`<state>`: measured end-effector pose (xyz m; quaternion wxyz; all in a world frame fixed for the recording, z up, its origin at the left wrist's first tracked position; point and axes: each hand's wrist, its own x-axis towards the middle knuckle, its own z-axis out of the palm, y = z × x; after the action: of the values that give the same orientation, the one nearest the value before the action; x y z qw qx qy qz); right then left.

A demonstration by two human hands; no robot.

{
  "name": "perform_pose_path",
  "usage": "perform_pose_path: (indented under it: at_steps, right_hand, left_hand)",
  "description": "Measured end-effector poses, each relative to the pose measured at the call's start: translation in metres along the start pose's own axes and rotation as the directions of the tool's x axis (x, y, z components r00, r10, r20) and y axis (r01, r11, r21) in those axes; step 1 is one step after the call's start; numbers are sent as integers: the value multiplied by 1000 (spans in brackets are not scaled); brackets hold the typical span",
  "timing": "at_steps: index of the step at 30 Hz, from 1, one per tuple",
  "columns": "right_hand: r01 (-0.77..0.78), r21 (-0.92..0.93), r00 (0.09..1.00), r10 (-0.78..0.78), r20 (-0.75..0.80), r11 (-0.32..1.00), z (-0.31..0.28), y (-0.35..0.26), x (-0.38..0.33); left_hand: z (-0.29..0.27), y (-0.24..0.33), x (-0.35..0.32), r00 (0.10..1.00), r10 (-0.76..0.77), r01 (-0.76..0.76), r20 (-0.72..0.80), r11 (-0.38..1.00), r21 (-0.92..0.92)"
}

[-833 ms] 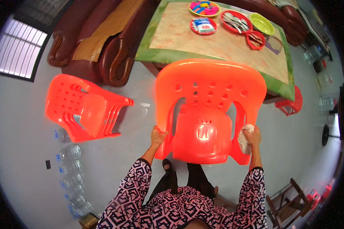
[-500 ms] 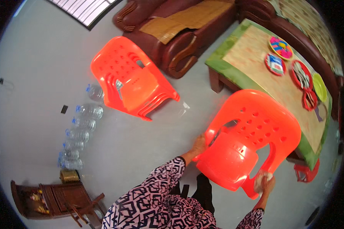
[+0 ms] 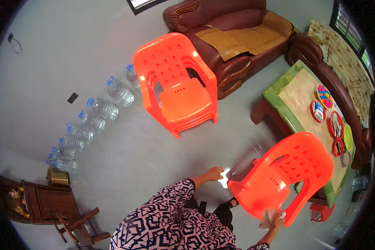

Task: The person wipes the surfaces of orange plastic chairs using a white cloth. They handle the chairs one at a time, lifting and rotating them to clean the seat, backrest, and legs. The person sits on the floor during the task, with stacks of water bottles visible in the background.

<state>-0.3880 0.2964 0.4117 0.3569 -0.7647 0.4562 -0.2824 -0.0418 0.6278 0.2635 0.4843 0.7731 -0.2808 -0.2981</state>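
I hold a single orange plastic chair (image 3: 279,179) low at my right, beside the green-edged table (image 3: 293,98). My right hand (image 3: 274,216) grips the chair's near armrest and has a crumpled white cloth (image 3: 267,220) bunched in it. My left hand (image 3: 214,173) reaches toward the chair's front left corner. A bright glare on the floor hides whether it touches the chair. A stack of matching orange chairs (image 3: 179,91) stands ahead on the grey floor, apart from the chair I hold.
A dark red sofa (image 3: 233,39) stands behind the stack, and another seat runs along the table's far side. Several large water bottles (image 3: 93,114) line the floor at left. Wooden furniture (image 3: 46,204) fills the lower left. Coloured trays (image 3: 333,121) lie on the table.
The view has swung left, so the chair stack now lies ahead of me. The held chair has shifted to my right, and my left hand has come off its armrest or nearly so.
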Motion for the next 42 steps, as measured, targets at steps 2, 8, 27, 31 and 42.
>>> perform_pose_path:
  at_steps: [2, 8, 27, 31, 42]
  right_hand:
    - [100, 340, 989, -130, 67, 935, 36, -37, -15]
    - [115, 329, 938, -212, 276, 937, 175, -145, -9]
    - [412, 310, 802, -503, 322, 857, 511, -443, 109]
    - [604, -2, 739, -559, 375, 797, 592, -507, 101]
    - [750, -601, 657, -204, 726, 275, 674, -589, 97]
  left_hand:
    - [-38, -32, -27, 996, 55, -51, -66, 997, 62]
    - [-127, -113, -83, 958, -47, 54, -284, 998, 20]
    - [-390, -155, -102, 428, -569, 351, -702, 821, -451]
    - [-432, -176, -86, 323, -630, 373, -707, 771, -517]
    - [-463, -221, -25, 332, -665, 240, -669, 745, -622]
